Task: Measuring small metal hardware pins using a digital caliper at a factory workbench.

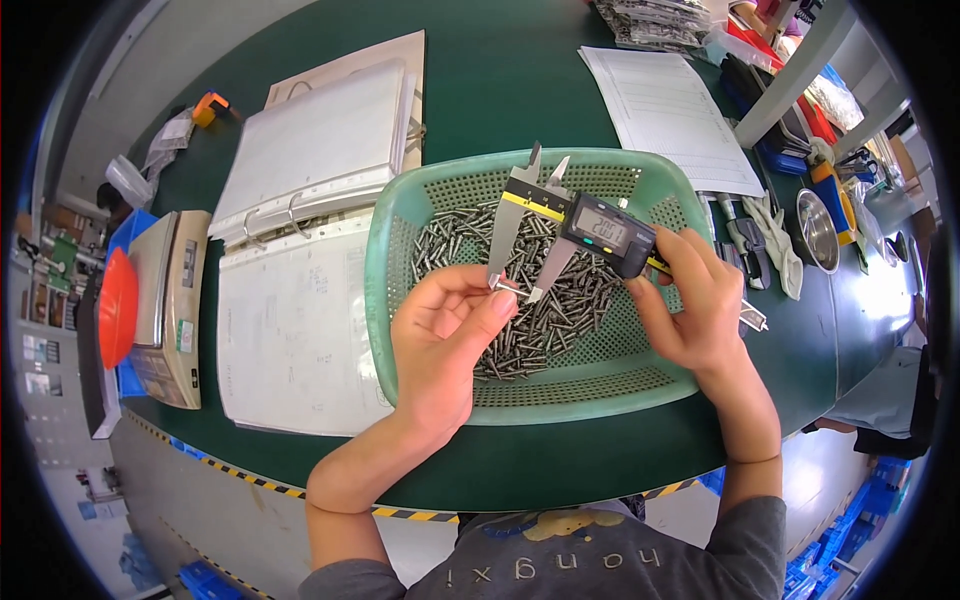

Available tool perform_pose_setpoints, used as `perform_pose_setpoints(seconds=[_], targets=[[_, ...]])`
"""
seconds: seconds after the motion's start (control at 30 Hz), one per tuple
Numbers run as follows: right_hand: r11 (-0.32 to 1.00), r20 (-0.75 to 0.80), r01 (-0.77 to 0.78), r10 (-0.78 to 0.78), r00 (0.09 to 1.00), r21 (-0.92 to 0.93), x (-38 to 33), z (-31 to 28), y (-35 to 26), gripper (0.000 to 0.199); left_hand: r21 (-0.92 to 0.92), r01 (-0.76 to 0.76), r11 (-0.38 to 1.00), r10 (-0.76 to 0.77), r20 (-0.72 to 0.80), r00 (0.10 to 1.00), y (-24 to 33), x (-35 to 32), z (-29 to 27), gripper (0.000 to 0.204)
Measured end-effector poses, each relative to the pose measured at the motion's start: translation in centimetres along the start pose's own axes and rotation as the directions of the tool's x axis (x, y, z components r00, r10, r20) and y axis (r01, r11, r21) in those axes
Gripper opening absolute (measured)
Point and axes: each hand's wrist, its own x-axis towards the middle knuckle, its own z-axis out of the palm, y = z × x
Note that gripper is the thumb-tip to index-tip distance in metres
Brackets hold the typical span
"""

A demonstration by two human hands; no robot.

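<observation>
My right hand (700, 295) grips a digital caliper (603, 228) by its display end, thumb below and fingers over the top. The caliper's lower jaws are spread around a small metal pin-like part (513, 288), which my left hand (440, 345) pinches between thumb and fingertips. Its ends lie at or very near the jaw tips; exact contact is too small to tell. Both hands are above a green perforated plastic basket (560, 413). Inside lies a heap of many similar slim metal parts (545, 335), whose exact kind I cannot make out.
Left of the basket lies an open ring binder (295, 340), with a weighing scale (170, 310) beyond it. A paper sheet (670, 115), white gloves (775, 245) and a metal bowl (818, 230) are to the right. Bagged parts (655, 20) sit at the back.
</observation>
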Motion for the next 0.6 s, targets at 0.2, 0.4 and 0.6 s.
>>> perform_pose_setpoints(seconds=[0.2,0.4,0.6], targets=[[0.999,-0.021,0.001,0.0,1.0,0.041,0.17,-0.07,-0.02,0.031,0.021,-0.001,1.0,0.0,0.016,1.0,-0.1,-0.14,-0.29,0.019],[0.998,-0.065,-0.012,0.015,0.998,0.054,0.16,0.08,0.06,0.03,0.02,-0.018,1.0,0.018,0.004,1.0,-0.1,-0.12,-0.08,0.02],[0.998,-0.036,-0.05,0.051,0.998,0.042,0.19,-0.11,-0.01,0.029,0.015,0.035,0.999,-0.035,0.007,0.999,-0.04,0.04,-0.26,0.021]])
